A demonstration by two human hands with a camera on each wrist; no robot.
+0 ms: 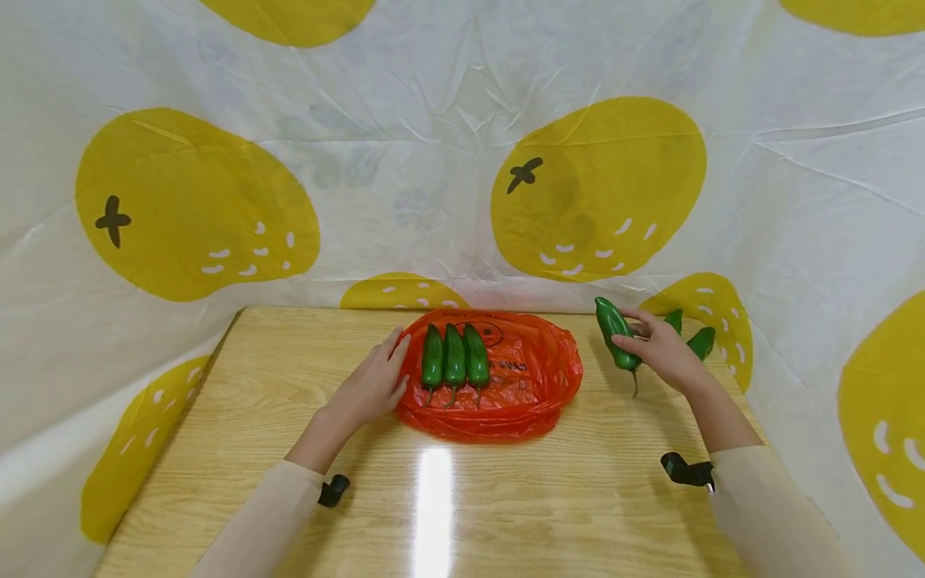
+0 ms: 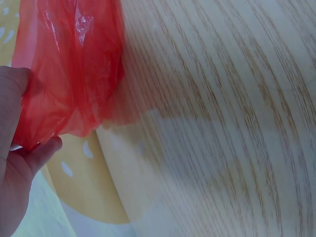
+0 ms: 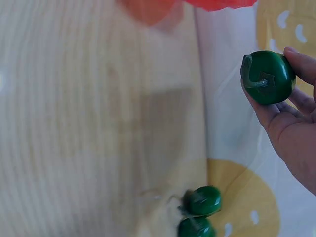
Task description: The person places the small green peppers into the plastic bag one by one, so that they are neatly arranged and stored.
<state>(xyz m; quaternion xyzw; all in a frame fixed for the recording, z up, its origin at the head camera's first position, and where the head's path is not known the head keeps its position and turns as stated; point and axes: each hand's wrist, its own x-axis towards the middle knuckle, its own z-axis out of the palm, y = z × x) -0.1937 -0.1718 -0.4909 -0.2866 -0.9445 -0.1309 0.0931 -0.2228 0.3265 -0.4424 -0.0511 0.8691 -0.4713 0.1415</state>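
A red plastic bag (image 1: 535,353) lies with its mouth spread wide on the table, and three green chili peppers (image 1: 454,357) sit side by side in it, stems toward me. At its left rim my left hand (image 1: 372,381) holds the plastic; the left wrist view shows thumb and fingers (image 2: 44,153) around the bag's edge. My right hand (image 1: 665,349) grips another green pepper (image 1: 614,333) to the right of the bag, raised above the table. Seen from the right wrist, that pepper (image 3: 276,79) shows its stem end between thumb and fingers.
Two more green peppers (image 3: 202,200) lie at the table's far right corner, partly behind my right hand in the head view. The wooden table (image 1: 549,498) ends at a white cloth (image 1: 405,177) printed with yellow fruit, hanging behind and at both sides.
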